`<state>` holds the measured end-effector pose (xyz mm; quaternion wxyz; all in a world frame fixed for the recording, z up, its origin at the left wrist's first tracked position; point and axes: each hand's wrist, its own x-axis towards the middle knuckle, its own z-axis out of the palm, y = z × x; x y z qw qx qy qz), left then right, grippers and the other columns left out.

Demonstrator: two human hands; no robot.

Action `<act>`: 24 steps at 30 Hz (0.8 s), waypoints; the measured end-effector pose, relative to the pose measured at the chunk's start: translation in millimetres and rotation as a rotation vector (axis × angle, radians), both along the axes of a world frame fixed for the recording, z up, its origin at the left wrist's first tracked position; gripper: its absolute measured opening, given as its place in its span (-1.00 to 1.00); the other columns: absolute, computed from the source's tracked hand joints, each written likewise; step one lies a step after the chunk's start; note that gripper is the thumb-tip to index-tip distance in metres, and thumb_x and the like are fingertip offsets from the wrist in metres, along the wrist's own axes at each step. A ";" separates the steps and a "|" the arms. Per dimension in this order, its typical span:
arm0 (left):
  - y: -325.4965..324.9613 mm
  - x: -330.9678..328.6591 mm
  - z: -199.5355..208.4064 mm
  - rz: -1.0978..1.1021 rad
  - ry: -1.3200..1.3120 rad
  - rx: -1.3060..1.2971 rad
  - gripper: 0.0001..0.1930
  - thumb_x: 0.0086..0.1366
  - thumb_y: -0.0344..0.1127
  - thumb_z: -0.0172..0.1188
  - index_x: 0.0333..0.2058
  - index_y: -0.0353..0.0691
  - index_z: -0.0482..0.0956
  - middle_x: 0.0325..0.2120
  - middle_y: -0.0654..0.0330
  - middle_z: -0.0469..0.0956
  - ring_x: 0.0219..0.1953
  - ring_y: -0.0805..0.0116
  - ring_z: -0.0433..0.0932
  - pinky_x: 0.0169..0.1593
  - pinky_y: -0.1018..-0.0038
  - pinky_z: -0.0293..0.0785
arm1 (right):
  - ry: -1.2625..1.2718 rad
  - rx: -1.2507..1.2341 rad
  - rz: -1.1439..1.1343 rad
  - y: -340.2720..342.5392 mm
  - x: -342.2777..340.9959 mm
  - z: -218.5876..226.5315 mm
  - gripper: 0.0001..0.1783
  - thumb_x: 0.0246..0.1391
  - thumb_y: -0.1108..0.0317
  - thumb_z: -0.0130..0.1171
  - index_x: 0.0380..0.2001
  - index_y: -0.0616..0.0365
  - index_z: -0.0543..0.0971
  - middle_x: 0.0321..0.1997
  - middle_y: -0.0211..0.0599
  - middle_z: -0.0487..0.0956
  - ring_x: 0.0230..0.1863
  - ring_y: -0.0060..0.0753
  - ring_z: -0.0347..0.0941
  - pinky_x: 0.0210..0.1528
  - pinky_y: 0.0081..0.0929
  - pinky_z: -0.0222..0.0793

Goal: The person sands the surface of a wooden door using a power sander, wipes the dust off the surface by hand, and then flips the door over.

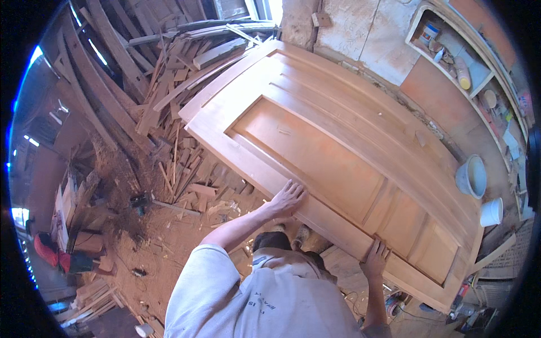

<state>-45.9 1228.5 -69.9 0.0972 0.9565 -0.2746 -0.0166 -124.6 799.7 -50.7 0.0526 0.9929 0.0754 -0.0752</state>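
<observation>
A pale wooden door [270, 163] with recessed panels lies in front of me, slanting from the upper left to the lower right. What looks like a second panelled door [349, 107] sits beneath or behind it, its far part showing. My left hand [288, 199] rests on the near rail with its fingers spread over the wood. Farther right, my right hand [376, 258] grips the near edge, fingers over the top; its thumb is hidden. A small wood sliver [283, 132] lies on the door's large panel.
Scrap wood [186, 163] heaps up left of the doors, beside long leaning planks [107, 101]. A grey bucket [471, 176] and a white bucket [492, 212] stand at the right. Wall shelving [479, 84] holds bottles. Another person in red [48, 248] is at far left.
</observation>
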 end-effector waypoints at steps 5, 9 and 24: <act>3.6 -7.2 -35.3 0.052 -0.151 -0.038 -0.15 -0.14 -0.23 0.33 0.17 -0.46 0.25 0.07 -0.13 0.33 0.22 -0.05 0.26 0.33 -0.05 0.08 | 0.108 -0.029 -0.041 8.9 0.5 4.0 0.17 -0.36 0.18 0.47 0.31 0.33 0.07 0.30 0.11 0.22 0.37 0.07 0.12 0.45 0.22 -0.27; -4.6 -16.0 -7.5 0.080 -0.100 -0.073 -0.29 0.01 -0.31 0.16 0.18 -0.43 0.26 0.08 -0.08 0.32 0.21 -0.03 0.26 0.29 -0.05 0.09 | 0.120 -0.138 -0.056 10.6 -4.5 17.3 0.12 -0.32 0.16 0.45 0.30 0.31 0.09 0.30 0.05 0.22 0.38 0.02 0.10 0.44 0.23 -0.26; 63.3 -71.3 146.7 0.015 0.202 -0.012 -0.09 -0.16 -0.15 0.40 0.21 -0.29 0.23 0.08 -0.02 0.31 0.23 0.02 0.24 0.22 -0.07 0.07 | 0.253 -0.172 0.053 69.6 -57.9 158.1 0.06 -0.38 0.00 0.49 0.16 0.30 0.24 0.15 0.01 0.38 0.26 -0.02 0.27 0.35 0.15 -0.07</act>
